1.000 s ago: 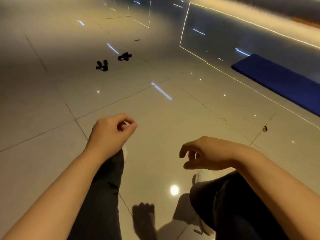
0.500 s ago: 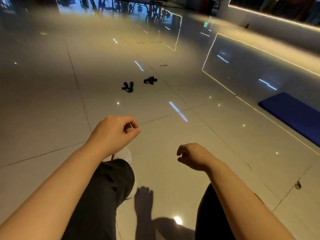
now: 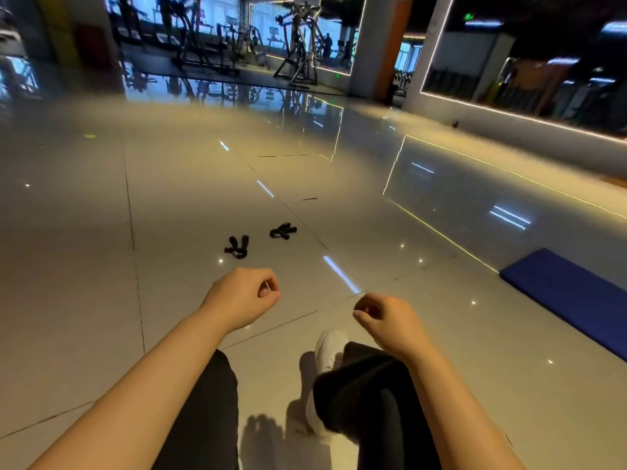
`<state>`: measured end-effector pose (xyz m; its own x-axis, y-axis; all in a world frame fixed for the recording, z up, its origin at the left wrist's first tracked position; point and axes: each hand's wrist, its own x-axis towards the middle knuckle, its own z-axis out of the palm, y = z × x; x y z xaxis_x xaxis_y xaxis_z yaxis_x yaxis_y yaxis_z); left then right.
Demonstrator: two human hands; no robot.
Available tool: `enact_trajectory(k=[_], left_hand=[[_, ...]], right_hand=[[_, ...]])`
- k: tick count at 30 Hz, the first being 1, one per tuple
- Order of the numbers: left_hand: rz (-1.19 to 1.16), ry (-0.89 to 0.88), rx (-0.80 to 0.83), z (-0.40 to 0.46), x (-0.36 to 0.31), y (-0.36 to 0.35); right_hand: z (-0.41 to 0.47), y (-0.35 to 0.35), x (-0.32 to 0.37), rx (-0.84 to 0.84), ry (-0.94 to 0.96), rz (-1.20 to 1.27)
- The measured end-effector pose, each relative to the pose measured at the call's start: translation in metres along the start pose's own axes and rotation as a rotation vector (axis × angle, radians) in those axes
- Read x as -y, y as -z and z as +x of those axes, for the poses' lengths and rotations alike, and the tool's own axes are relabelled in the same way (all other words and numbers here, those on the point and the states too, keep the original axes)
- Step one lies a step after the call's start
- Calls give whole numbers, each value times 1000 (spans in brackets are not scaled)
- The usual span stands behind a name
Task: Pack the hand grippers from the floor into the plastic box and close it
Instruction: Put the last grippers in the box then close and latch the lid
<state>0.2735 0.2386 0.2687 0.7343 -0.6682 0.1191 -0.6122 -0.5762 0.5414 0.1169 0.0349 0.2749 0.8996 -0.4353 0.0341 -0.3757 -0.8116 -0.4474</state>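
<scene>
Neither grip holds anything: the left hand [image 3: 242,296] is held out in front of the body with its fingers loosely curled toward the palm and the thumb lying against the forefinger, and the right hand [image 3: 386,318] hangs beside it in much the same loose curl, thumb and fingers bent inward around empty air. Both forearms are bare and reach forward from the bottom corners of the view, the two hands near each other but not touching. Below them are the person's legs in dark trousers [image 3: 359,388], with a white shoe [image 3: 330,344] showing just under the right wrist, and a hand's shadow falls on the floor between the legs. Beyond the hands, well apart from them, two black hand grippers lie on the glossy tiled floor [image 3: 101,266]: the nearer gripper [image 3: 237,247] rests ahead of the left hand with its handles pointing away, and the farther gripper [image 3: 282,230] lies just beside it to the right, handles splayed toward the right. The two are near each other without touching. A blue mat [image 3: 570,293] lies flat on the floor at the right edge, well apart from the grippers. Farther back, exercise machines [image 3: 298,45] stand along a bright window wall, and a lit strip runs along the right-hand wall.
</scene>
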Motion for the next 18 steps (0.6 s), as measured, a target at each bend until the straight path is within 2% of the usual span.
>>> enact_trajectory(k=[5, 9, 12, 18], left_hand=[[6, -40, 69, 55, -8, -4], [-33, -104, 0, 86, -8, 3], [-53, -55, -19, 106, 5, 0], [-100, 100, -41, 164, 49, -2]], right_hand=[[69, -1, -5, 2, 26, 42], [117, 3, -6, 51, 38, 70], [160, -1, 2, 84, 54, 104], [257, -27, 35, 37, 141, 149]])
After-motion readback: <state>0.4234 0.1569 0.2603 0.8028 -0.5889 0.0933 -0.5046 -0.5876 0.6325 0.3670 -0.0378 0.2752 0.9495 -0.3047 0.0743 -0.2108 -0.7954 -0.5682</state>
